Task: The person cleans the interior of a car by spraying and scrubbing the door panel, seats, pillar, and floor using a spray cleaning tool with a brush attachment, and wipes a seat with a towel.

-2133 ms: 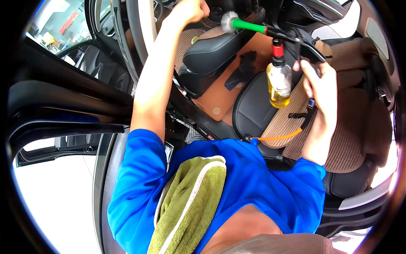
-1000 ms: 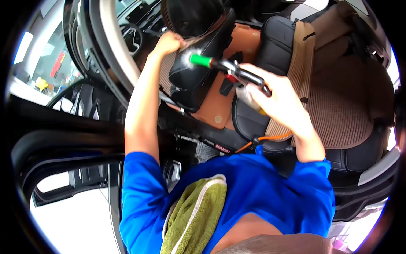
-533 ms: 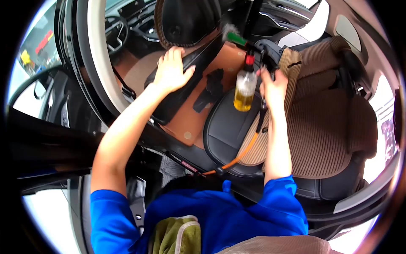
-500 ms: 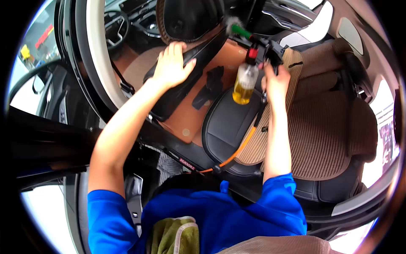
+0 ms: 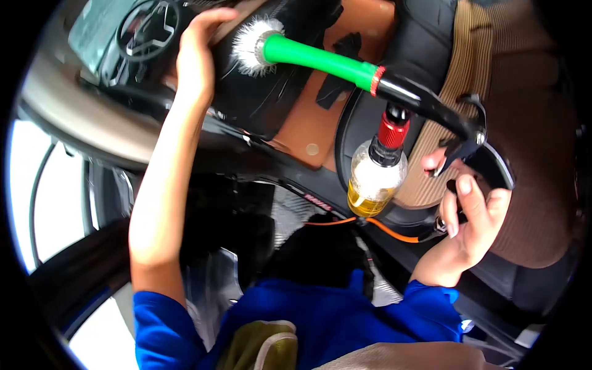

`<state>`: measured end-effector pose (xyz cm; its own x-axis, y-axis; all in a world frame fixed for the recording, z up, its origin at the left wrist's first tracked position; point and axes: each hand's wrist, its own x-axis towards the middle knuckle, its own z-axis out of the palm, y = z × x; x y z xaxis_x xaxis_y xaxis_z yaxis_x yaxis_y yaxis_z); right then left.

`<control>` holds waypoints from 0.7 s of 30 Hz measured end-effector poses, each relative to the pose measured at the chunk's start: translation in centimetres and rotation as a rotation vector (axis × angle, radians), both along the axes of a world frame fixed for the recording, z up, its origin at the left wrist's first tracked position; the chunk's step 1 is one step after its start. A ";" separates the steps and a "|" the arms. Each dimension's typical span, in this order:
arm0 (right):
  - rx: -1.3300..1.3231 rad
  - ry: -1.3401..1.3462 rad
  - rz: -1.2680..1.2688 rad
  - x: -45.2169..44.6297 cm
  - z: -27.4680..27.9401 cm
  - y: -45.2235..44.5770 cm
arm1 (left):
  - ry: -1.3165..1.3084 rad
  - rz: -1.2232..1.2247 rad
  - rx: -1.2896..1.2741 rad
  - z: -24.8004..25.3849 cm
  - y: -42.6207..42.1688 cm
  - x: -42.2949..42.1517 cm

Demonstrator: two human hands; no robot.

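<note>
My right hand grips the black handle of an air cleaning gun, fingers wrapped around it. Its green nozzle cone points left and ends in a round white-bristled brush. Under the gun's barrel hangs a clear bottle with a red collar and yellow liquid in the bottom. An orange air hose runs to the gun's handle. Against the side of the black front seatback rests my left hand, fingers stretched out and holding nothing; part of it is turned away from view.
The rear seat with its ribbed brown cover lies at right. A dark cloth-like item is on the brown floor mat. The door sill crosses in front of me. A steering wheel shows upper left.
My right hand has brought the gun and bottle closer to me, so the brush shows larger beside the front seatback. My left hand has shifted up and left along the seat. The view has turned.
</note>
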<state>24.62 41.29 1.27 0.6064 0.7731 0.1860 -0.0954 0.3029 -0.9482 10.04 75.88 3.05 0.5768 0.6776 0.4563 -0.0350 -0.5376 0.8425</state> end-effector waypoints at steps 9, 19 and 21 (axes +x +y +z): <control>0.202 0.237 -0.268 9.7 -3.8 8.1 | 0.074 0.242 0.214 0.2 -0.6 2.0; 0.312 0.606 -0.155 20.8 -11.2 21.7 | 0.152 0.370 0.213 1.3 -1.1 2.7; 0.273 0.698 -0.110 21.6 -14.3 23.6 | 0.181 0.346 0.289 1.4 -1.3 2.8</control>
